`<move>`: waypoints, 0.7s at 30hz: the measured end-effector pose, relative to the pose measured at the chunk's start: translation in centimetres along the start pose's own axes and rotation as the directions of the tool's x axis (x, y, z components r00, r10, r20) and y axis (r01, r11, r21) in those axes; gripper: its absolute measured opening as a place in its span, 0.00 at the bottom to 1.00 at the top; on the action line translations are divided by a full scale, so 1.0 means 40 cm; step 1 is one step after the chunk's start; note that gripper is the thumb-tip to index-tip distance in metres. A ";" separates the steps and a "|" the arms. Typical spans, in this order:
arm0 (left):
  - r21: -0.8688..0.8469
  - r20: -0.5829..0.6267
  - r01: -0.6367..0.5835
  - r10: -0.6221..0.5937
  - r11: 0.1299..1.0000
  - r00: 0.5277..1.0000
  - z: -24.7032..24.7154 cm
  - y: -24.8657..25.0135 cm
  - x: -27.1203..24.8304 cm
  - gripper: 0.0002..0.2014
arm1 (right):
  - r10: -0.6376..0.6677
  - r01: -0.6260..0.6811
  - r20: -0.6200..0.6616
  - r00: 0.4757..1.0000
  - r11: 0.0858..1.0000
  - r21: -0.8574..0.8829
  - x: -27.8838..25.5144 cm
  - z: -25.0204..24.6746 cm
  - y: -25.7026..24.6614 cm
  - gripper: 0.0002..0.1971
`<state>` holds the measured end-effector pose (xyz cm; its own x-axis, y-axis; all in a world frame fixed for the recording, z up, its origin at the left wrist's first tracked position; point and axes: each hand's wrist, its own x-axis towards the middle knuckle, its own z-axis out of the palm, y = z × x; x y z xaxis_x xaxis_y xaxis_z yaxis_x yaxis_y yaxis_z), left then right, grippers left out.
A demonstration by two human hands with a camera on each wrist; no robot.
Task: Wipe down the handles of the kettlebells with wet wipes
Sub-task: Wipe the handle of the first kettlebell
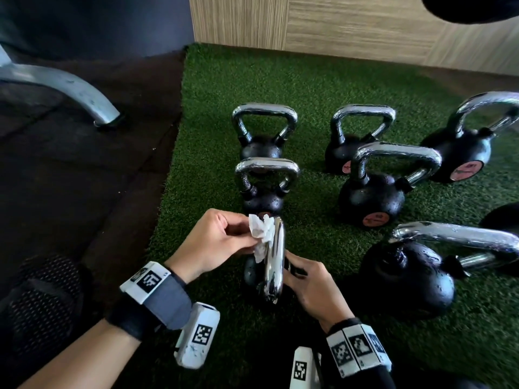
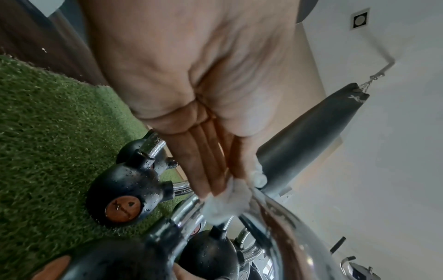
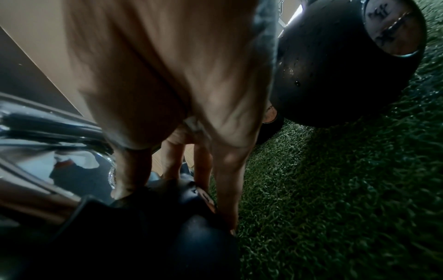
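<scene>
Left hand (image 1: 216,242) pinches soft crumpled wet wipe (image 1: 262,234) against slick chrome handle (image 1: 273,259) of heavy kettlebell (image 1: 252,272) on turf (image 1: 309,88); right hand (image 1: 311,287) fingers curl, bracing its black body, best steadied there.

Bare turf (image 1: 219,88) lay open to the left of the kettlebells and beyond them toward the wooden wall (image 1: 337,23). To my right a big kettlebell (image 1: 407,279) stood close, and a small kettlebell (image 1: 264,189) blocked the way straight ahead.
</scene>
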<state>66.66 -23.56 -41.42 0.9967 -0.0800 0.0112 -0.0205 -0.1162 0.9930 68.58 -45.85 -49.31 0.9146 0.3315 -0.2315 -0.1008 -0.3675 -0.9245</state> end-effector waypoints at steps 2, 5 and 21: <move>-0.006 -0.058 0.015 -0.015 1.000 0.998 0.008 0.007 -0.003 0.09 | 0.000 0.000 -0.005 1.000 1.000 -0.007 0.004 0.001 -0.005 0.26; -0.043 0.022 0.108 -0.107 0.993 0.994 0.005 0.010 -0.024 0.06 | -0.009 0.009 0.007 1.000 1.000 -0.001 0.005 0.000 -0.002 0.25; 0.200 0.160 -0.004 -0.028 0.980 0.987 0.019 -0.050 -0.146 0.02 | 0.014 -0.013 -0.021 1.000 0.999 0.032 -0.001 0.005 0.008 0.24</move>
<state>60.83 -23.61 -43.56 0.9717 -0.2337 -0.0355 -0.0401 -0.3111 0.9495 68.43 -45.79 -49.66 0.9212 0.3078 -0.2380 -0.1256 -0.3437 -0.9307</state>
